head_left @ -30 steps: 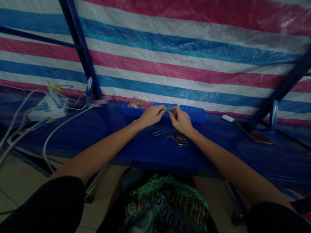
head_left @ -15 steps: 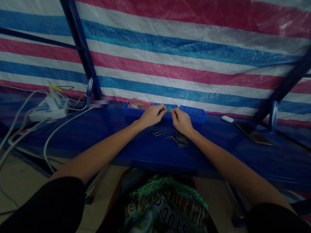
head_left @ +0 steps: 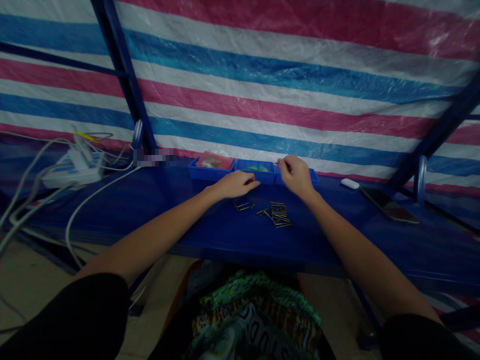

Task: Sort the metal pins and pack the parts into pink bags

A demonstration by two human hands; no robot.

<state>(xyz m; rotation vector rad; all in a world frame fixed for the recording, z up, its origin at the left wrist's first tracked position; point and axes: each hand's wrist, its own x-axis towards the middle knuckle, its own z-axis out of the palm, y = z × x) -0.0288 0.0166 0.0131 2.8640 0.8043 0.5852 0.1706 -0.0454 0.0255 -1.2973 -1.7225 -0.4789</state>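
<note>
A person sits at a dark blue bench, both bare forearms stretched forward, seen from above.

A moment ago both hands met in front of the middle tray, fingertips together around a small green piece. Now they have come apart. The right hand has moved up and to the right, and sits at the bench's far edge over the divide between the middle and right trays. Its thumb and forefinger are pinched closed on a small part, which is too tiny to identify. The left hand has dropped to the bench surface just in front of the middle tray, fingers loosely spread and holding nothing. Judging from this, the two-handed handling looks finished, and only the right hand now carries the piece.

Counts:
- Three blue trays stand in a row along the far edge. The left tray holds a reddish packet, the middle tray holds something green, and the right tray is mostly hidden behind the right hand.
- Two groups of metal pins lie near the bench's middle. A small group has about three or four, and a larger pile has roughly a dozen, too tangled to count exactly.
- One phone lies flat toward the right end, with one small white object just beside it.
- One power strip with several pale cables sits at the left end.

A striped plastic sheet hangs behind.
</note>
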